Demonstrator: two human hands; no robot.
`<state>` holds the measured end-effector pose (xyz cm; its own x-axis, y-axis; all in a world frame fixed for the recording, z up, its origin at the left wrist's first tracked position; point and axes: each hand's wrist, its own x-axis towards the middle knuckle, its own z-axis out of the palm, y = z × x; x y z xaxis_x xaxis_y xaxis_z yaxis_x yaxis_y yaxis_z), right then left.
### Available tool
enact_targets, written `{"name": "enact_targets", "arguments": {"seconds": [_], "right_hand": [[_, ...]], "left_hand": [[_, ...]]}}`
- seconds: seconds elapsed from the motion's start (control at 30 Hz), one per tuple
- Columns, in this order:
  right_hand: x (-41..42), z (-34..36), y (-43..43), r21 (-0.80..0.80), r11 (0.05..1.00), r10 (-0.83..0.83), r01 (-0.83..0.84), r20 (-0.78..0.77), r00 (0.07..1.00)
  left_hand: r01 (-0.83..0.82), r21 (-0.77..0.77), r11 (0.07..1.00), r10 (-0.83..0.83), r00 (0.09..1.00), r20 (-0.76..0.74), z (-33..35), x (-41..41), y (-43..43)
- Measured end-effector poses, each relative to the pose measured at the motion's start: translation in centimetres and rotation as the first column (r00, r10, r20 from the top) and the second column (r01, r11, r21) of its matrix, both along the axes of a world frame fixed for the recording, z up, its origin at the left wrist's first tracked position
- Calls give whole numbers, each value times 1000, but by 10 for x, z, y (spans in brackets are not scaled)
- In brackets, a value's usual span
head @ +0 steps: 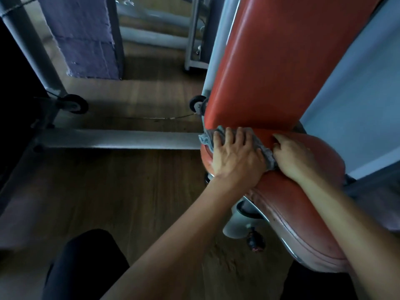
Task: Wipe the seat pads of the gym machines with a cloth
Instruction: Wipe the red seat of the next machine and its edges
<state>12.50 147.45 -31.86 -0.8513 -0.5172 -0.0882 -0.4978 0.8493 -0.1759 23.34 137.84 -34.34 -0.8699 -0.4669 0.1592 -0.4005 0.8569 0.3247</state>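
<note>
A red padded seat of a gym machine lies at the right, with a red back pad rising steeply behind it. A grey cloth is spread at the seat's far end, where seat and back pad meet. My left hand presses flat on the cloth with its fingers straight and spread. My right hand sits just right of it on the seat, its fingers curled over the cloth's right edge. Most of the cloth is hidden under my left hand.
Grey metal frame bars run across the wooden floor to the left of the seat, with small black wheels and a thin cable. A seat adjustment post and knob hang below the pad. My dark-clothed knee is at the bottom left.
</note>
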Motion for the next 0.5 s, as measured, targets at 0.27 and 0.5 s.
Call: {"name": "enact_targets", "arguments": {"seconds": [0.27, 0.5], "right_hand": [[23, 5, -8, -71, 997, -28, 28, -1, 1000], [31, 6, -18, -39, 997, -69, 70, 25, 997]], "left_hand": [[-4, 50, 999, 9, 995, -102, -8, 8, -18], [132, 791, 598, 294, 881, -370, -32, 29, -61]]}}
